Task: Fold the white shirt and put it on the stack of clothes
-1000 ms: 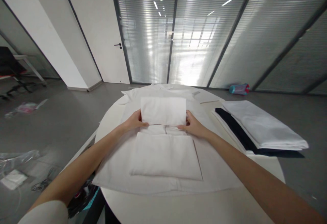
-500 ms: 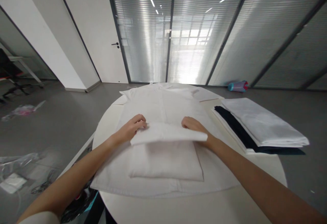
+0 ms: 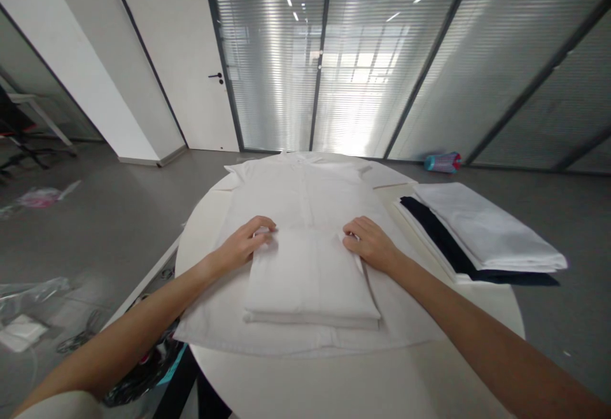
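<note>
Folded white garment (image 3: 310, 279) sits mid-worktop (image 3: 334, 387) on a spread shirt (image 3: 296, 190), light, limp and likely slippery, both hands, left hand (image 3: 245, 245) and right hand (image 3: 370, 244), apart, flat on far corners; best gripped by side edges.

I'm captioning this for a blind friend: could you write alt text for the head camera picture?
Two bare hands, the left hand and right hand, rest on the far corners of a folded white cloth, which lies on a white shirt spread over a round white table. To the right sits a stack of folded white and dark fabric; glass walls with blinds stand behind.
</note>
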Action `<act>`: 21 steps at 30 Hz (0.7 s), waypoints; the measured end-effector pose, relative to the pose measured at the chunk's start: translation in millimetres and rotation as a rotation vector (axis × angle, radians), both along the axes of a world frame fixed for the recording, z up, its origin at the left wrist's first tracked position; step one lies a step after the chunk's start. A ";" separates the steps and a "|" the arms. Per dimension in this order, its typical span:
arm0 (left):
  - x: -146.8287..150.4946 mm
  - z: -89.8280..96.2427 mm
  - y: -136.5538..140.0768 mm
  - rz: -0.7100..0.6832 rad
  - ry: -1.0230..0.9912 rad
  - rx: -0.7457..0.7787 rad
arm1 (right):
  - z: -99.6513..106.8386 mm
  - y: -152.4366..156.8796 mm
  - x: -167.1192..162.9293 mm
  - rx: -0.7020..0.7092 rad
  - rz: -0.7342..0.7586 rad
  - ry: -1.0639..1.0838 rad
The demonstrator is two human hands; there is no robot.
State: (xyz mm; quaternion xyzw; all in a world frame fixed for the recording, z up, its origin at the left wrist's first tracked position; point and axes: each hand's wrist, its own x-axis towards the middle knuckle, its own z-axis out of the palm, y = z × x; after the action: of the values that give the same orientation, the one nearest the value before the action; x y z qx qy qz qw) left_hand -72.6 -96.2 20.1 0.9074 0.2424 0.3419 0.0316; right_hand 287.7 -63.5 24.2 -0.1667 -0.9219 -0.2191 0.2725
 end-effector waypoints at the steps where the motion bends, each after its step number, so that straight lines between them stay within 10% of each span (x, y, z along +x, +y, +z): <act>1: 1.0 -3.6 -1.9 0.035 -0.023 -0.080 | 1.8 -2.4 0.3 -0.024 -0.027 -0.011; 7: 7.6 -18.3 -23.7 0.225 -0.094 -0.385 | 10.1 -31.8 5.7 -0.232 -0.186 -0.005; 16: -3.1 3.6 -37.3 0.229 0.252 -0.284 | 2.7 -65.5 10.5 -0.216 -0.148 -0.164; 21: -5.6 35.6 -41.6 0.215 0.129 -0.252 | 24.5 -62.8 -0.2 -0.349 -0.080 -0.066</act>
State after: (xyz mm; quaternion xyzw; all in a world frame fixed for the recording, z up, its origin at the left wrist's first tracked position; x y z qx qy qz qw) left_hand -78.2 -137.8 55.7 0.8851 0.3807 0.2513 0.0926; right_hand 287.5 -126.3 48.7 -0.2408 -0.9470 -0.0720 0.2002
